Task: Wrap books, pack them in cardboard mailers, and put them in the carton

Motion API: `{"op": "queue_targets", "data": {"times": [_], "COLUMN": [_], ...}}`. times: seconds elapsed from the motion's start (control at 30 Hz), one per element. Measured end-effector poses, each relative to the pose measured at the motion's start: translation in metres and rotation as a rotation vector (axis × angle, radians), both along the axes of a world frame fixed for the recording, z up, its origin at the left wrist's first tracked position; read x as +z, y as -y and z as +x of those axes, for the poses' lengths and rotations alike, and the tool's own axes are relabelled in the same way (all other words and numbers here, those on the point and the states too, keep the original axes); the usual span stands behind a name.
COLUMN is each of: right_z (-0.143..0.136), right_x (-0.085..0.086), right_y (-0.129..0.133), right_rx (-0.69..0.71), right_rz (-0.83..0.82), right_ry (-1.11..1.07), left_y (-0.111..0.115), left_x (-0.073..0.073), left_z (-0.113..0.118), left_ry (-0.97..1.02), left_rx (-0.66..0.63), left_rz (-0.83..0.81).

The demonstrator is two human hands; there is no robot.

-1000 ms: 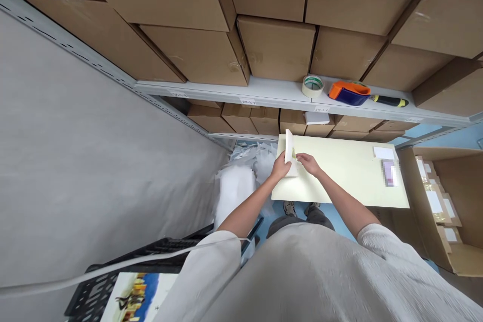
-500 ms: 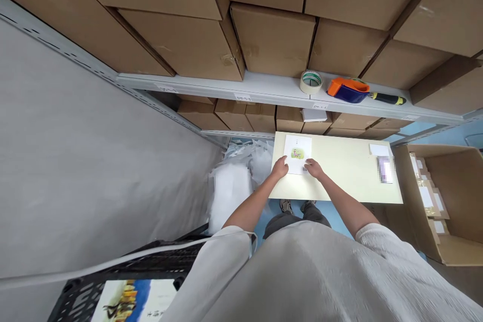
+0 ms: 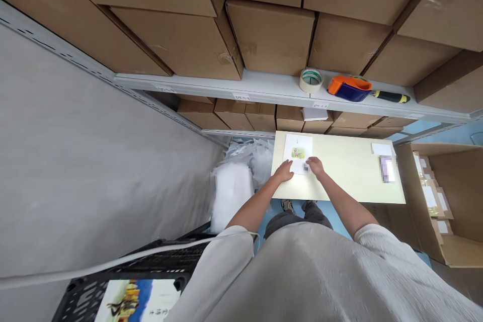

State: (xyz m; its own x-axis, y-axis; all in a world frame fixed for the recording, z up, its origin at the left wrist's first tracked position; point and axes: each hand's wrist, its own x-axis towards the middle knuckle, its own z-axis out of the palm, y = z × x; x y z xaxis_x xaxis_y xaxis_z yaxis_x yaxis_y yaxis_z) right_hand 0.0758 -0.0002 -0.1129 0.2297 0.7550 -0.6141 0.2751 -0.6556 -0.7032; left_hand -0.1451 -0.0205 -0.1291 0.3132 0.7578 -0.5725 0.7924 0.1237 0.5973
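Observation:
A thin white book (image 3: 298, 153), its cover bearing a small green picture and a barcode, lies flat on the pale yellow tabletop (image 3: 341, 173). My left hand (image 3: 285, 171) rests over its lower left corner, with fingers stretched out and apart on the cover. At the lower right edge, my right hand (image 3: 315, 166) has its fingers closed on the book's side. Further right on the table are a white slip (image 3: 381, 149) and a purple and white item (image 3: 387, 168), partly blurred.
Cardboard boxes (image 3: 269, 35) fill the shelf ahead, where a tape roll (image 3: 311, 80) and an orange-blue tape dispenser (image 3: 349, 88) sit. White plastic packaging (image 3: 232, 193) is left of the table. An open carton (image 3: 462, 196) stands right. A black crate (image 3: 85, 297) holds a picture-covered book (image 3: 132, 302).
My left hand has shifted right from the book's left edge onto its lower cover. My right hand stays by the right edge, and more of the barcode shows.

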Motion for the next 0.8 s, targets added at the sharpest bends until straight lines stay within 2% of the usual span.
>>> {"op": "queue_targets", "data": {"times": [0.13,0.23,0.43,0.63,0.7,0.8], "right_z": [-0.001,-0.002,-0.014,-0.021,-0.025,-0.033], "right_x": [0.005,0.011,0.034,0.064,0.07,0.073], "right_y": [0.0,-0.001,-0.008,-0.018,-0.018,-0.015], "right_rx": [-0.149,-0.194,-0.061,0.045,0.109,0.213], "right_rz": [-0.019,-0.006,0.075,0.201,0.234,0.266], "right_ry": [-0.011,-0.017,-0.036,0.102,0.066,-0.098], "left_y": [0.001,0.001,-0.006,-0.012,-0.014,-0.015], "left_x": [0.007,0.017,0.042,0.059,0.064,0.07], "left_z": [0.003,0.008,0.024,0.037,0.038,0.031], "left_ry": [0.014,0.067,0.266,0.531,0.626,0.708], "left_rx": [0.026,0.069,0.235,0.377,0.437,0.464], "left_rz": [0.006,0.014,0.002,-0.008,-0.055,-0.063]}}
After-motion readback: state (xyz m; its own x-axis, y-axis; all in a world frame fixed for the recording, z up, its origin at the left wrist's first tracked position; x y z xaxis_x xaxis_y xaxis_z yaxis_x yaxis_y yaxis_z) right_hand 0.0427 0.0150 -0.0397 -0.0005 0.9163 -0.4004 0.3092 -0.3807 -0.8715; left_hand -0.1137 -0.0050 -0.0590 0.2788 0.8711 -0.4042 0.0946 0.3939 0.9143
